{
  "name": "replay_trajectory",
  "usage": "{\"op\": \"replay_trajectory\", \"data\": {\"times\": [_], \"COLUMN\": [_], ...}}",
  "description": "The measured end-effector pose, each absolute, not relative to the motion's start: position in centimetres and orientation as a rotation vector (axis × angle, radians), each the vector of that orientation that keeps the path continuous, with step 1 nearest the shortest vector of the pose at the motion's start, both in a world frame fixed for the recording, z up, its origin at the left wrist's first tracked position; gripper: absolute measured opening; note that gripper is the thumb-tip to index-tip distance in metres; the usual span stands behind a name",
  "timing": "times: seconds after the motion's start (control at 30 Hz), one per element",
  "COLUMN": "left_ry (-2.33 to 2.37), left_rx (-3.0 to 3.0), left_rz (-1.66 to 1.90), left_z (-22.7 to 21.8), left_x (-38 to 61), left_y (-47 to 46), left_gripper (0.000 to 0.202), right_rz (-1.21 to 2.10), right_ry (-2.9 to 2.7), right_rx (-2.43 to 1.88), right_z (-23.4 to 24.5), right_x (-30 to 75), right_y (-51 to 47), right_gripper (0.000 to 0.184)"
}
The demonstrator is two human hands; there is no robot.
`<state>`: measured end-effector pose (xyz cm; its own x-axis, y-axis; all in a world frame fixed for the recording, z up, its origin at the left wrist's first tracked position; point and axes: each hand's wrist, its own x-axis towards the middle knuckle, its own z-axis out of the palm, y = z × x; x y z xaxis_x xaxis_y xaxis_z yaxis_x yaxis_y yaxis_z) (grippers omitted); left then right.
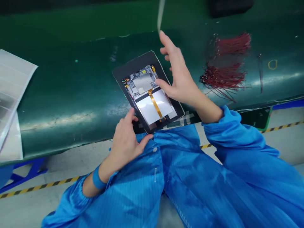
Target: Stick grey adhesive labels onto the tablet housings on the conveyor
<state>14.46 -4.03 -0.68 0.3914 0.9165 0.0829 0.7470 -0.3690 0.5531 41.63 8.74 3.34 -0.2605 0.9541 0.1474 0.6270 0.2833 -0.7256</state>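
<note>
Tablet (153, 99): laid on the desk (71, 88) between the left hand (124, 139) and the right hand (179, 74), its circuit board (143, 82) bared.
Left hand: tablet's near corner held between thumb and bent fingers.
Right hand: thumb spread wide from fingers, nothing seen grasped; contact with the board cannot be told.
Pale strip (161, 14): blurred, just beyond the right hand's fingertips.
Red wires (225, 77): 2 bundles, laid right of the right hand.

Glossy, smooth battery (145, 109); glossy mat (71, 82)
</note>
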Motion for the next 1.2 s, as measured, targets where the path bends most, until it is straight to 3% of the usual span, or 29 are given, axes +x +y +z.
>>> {"op": "replay_trajectory", "data": {"times": [0.13, 0.2, 0.3, 0.43, 1.2], "left_ry": [1.503, 1.522, 1.466, 1.261, 1.045], "left_rx": [2.145, 2.116, 2.197, 2.352, 2.598], "left_rz": [0.716, 0.744, 0.799, 0.991, 0.896], "left_z": [0.0, 0.6, 1.2, 0.4, -2.5], "left_x": [13.8, 13.7, 14.2, 15.2, 16.3], "left_y": [-3.8, -3.8, -4.0, -4.1, -3.4], "left_gripper": [0.090, 0.073, 0.047, 0.031, 0.039], "right_rz": [0.897, 1.147, 1.496, 1.592, 1.289], "right_ry": [-1.888, -1.817, -1.727, -1.699, -1.908], "right_rx": [-1.371, -1.391, -1.448, -1.514, -1.676], "right_z": [5.5, 6.0, 5.6, 3.9, 3.9], "right_x": [42.6, 43.4, 43.7, 42.6, 40.5], "right_y": [4.5, 1.9, -0.4, -0.8, -0.5], "right_gripper": [0.036, 0.022, 0.019, 0.014, 0.011]}}
